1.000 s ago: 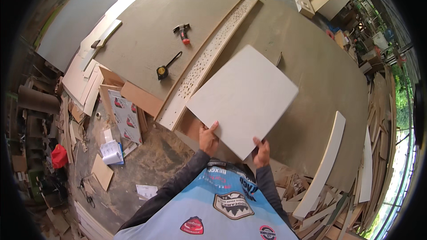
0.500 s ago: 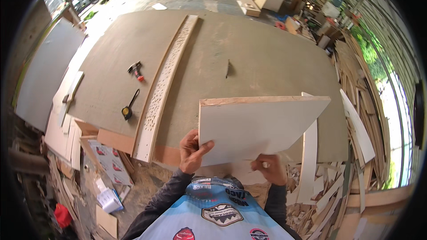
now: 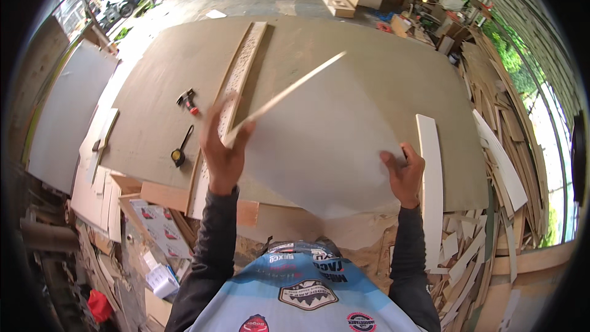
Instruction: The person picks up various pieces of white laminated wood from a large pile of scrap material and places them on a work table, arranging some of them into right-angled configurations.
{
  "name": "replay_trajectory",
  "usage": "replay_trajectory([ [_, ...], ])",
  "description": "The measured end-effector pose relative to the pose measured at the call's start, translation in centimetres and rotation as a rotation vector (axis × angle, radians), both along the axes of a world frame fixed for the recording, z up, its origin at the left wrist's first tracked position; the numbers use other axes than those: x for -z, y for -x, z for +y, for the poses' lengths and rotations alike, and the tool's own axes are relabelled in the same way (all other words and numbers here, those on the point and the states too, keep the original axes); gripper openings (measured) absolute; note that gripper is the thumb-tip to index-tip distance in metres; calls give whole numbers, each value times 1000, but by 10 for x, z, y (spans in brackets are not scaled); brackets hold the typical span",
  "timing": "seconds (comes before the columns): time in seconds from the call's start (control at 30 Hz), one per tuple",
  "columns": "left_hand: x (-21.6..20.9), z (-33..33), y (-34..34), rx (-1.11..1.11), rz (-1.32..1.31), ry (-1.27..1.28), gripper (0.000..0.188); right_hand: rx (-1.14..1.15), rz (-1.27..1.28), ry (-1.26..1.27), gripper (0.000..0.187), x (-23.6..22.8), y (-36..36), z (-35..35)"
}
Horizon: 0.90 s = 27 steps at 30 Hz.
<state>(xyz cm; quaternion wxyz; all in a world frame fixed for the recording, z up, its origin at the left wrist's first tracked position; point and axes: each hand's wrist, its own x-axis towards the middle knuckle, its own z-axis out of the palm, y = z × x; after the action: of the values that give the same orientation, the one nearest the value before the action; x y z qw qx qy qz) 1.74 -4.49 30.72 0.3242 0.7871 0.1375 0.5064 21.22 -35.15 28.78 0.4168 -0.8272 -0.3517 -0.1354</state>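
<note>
- White panel (image 3: 319,147) is at centre, above the brown tabletop (image 3: 393,67); its upper-left edge, almost level half a second ago, now slants toward two o'clock.
- Left hand (image 3: 222,157), at the panel's nine o'clock, spreads thumb and fingers wide about a corner.
- Right hand (image 3: 405,177), near four o'clock, half curls at the edge (blurred; a firm grip cannot be told).
- Apparently, the panel is mid-turn, unsettled.

The white panel (image 3: 319,141) has turned, the left grip (image 3: 224,155) spread wider and the right grip (image 3: 405,175) shifted outward.
</note>
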Motion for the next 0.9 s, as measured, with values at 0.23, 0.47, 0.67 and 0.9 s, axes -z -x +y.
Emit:
replay_trajectory([
  [0.23,75,22,23,130,186,432,76,96,787,-473,47,122,24,71],
  [0.47,166,-20,146,90,561,494,71,216,1040,-473,49,244,60,109],
  [0.67,242,-52,212,32,218,1126,63,222,1153,-209,58,294,62,121],
  [0.9,294,-35,197,-273,-263,1329,29,323,818,30,42,312,69,154],
])
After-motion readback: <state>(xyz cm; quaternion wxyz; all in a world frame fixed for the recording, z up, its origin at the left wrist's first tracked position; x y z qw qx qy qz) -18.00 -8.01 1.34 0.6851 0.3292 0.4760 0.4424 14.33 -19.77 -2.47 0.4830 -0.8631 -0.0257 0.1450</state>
